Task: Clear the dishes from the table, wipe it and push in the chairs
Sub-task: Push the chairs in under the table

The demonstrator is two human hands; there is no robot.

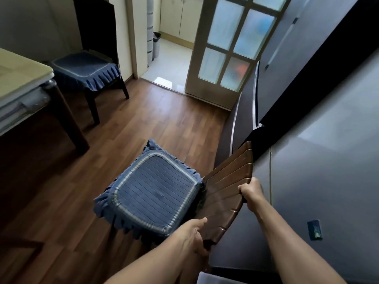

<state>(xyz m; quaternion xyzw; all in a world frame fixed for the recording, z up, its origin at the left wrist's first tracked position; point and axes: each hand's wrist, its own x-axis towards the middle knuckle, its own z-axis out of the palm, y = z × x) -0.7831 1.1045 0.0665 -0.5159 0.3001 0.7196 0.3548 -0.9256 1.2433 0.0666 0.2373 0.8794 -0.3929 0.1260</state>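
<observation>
Head view: near chair (223,187) out on the wooden floor (143,124), well apart from the table (22,78) at far left, its slatted back close beside a dark cabinet front (320,181). Left hand (193,235) clasped on the near end of the backrest's top rail, right hand (251,190) wrapped around the rail further along — both gripping. Blue frilled cushion (151,193) on the seat. Second chair (90,68) beside the table's far corner — not tucked under. Glass-paned door (231,44) open beyond.
</observation>
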